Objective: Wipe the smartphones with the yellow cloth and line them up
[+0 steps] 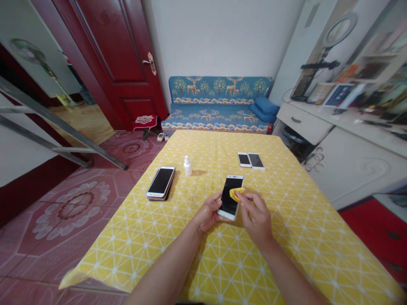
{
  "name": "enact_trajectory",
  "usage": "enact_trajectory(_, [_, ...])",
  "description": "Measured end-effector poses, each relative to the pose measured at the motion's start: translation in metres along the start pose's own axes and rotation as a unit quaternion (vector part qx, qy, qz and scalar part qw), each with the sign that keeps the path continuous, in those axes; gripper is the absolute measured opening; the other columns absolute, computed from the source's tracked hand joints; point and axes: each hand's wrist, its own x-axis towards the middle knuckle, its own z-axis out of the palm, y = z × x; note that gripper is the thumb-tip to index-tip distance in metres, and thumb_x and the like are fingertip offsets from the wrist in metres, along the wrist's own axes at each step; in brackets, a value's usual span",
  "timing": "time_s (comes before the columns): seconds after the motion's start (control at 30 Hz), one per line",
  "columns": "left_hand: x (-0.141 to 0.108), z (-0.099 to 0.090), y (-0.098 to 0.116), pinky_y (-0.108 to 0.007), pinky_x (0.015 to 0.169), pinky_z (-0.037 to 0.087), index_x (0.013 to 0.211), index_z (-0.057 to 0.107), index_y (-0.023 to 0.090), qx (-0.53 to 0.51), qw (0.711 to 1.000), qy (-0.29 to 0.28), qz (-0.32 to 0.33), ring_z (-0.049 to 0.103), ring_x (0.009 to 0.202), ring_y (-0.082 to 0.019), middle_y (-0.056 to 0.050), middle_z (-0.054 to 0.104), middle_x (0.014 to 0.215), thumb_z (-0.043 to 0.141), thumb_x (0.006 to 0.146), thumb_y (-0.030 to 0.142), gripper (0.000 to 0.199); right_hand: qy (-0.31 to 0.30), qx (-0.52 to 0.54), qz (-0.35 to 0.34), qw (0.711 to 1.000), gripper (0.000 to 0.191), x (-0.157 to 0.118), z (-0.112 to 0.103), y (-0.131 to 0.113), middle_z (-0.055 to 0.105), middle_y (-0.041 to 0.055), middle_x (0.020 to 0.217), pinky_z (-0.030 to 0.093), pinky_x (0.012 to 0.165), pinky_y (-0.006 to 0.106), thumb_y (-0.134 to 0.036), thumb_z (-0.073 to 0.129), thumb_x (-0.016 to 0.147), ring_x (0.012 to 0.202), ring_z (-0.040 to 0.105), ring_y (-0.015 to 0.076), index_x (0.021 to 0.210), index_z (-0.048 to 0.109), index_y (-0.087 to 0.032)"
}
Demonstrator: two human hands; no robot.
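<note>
My left hand (208, 213) grips a white smartphone (230, 197) by its lower edge, with the dark screen facing up. My right hand (256, 218) pinches a yellow cloth (237, 194) against that screen. On the yellow patterned tablecloth (286, 220), a dark-screened smartphone with a rose-gold edge (160, 182) lies to the left. A small white dropper bottle (188, 166) stands upright beyond it. Farther off, two white smartphones (244, 159) (256, 161) lie side by side, touching or nearly so.
The table's far end nearly meets a blue patterned sofa (216, 101). A dark red door (104, 63) stands to the left, above a pink patterned tile floor (70, 212). To the right is a white desk (303, 123) holding a ring light (339, 30).
</note>
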Motion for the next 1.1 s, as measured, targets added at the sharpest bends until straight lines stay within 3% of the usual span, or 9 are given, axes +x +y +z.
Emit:
enact_trajectory(0.2, [0.0,0.001,-0.004,-0.025,0.058,0.054,0.136,0.053,0.019,0.033,0.999,-0.027,-0.022,0.066,0.062,-0.014,-0.011,0.071,0.1,0.066,0.082,0.023,0.056,0.065,0.033,0.052,0.996,0.042,0.025,-0.007,0.006,0.056,0.0071,0.101,0.048,0.082,0.036,-0.01,0.048,0.09,0.094,0.057,0.0186,0.126,0.062,-0.027])
enact_trajectory(0.3, [-0.001,0.005,-0.004,-0.023,0.07,0.052,0.134,0.055,0.02,0.033,0.999,-0.032,-0.017,0.068,0.078,-0.015,-0.011,0.069,0.111,0.068,0.081,0.022,0.055,0.066,0.066,0.093,0.991,0.033,0.041,-0.014,0.007,0.058,0.0067,0.099,0.048,0.08,0.034,-0.017,0.049,0.091,0.091,0.058,0.0181,0.118,0.067,-0.025])
enact_trajectory(0.4, [-0.002,0.009,-0.003,-0.023,0.079,0.049,0.128,0.061,0.018,0.027,0.999,-0.028,-0.021,0.066,0.087,-0.016,-0.011,0.069,0.111,0.073,0.077,0.024,0.053,0.026,0.134,0.151,0.979,0.024,0.05,-0.016,0.014,0.062,0.0059,0.096,0.048,0.08,0.034,-0.024,0.052,0.09,0.091,0.06,0.0189,0.103,0.072,-0.023])
enact_trajectory(0.53, [-0.004,0.011,-0.002,-0.02,0.07,0.046,0.117,0.068,0.016,0.014,0.999,-0.009,-0.031,0.063,0.075,-0.012,-0.008,0.071,0.096,0.078,0.07,0.026,0.049,0.0,0.211,0.224,0.951,0.019,0.047,-0.007,0.026,0.065,0.0052,0.094,0.049,0.082,0.035,-0.031,0.058,0.085,0.092,0.061,0.0203,0.092,0.073,-0.022])
enact_trajectory(0.7, [-0.004,0.007,0.0,-0.018,0.049,0.034,0.121,0.063,0.019,-0.011,0.998,-0.02,-0.061,0.048,0.051,-0.007,-0.001,0.058,0.071,0.072,0.075,0.024,0.047,0.016,0.212,0.292,0.932,0.03,0.035,0.01,0.027,0.066,0.0087,0.108,0.047,0.089,0.039,-0.038,0.06,0.083,0.099,0.061,0.0224,0.105,0.071,-0.02])
enact_trajectory(0.83, [-0.002,0.003,0.003,-0.016,0.042,0.021,0.103,0.065,0.014,-0.043,0.993,-0.04,-0.102,0.04,0.05,-0.006,-0.003,0.053,0.075,0.066,0.077,0.033,0.033,0.003,0.169,0.275,0.946,0.035,0.032,0.018,0.017,0.065,0.0093,0.106,0.05,0.079,0.035,-0.037,0.055,0.087,0.091,0.062,0.0204,0.115,0.067,-0.018])
enact_trajectory(1.1, [-0.003,0.005,0.004,-0.018,0.045,0.023,0.111,0.062,0.011,-0.105,0.987,-0.076,-0.091,0.044,0.06,-0.01,-0.01,0.057,0.088,0.05,0.079,0.07,0.068,-0.026,0.024,0.174,0.984,0.038,0.039,0.026,0.003,0.06,0.0077,0.1,0.05,0.08,0.034,-0.025,0.047,0.091,0.091,0.06,0.0195,0.126,0.061,-0.02])
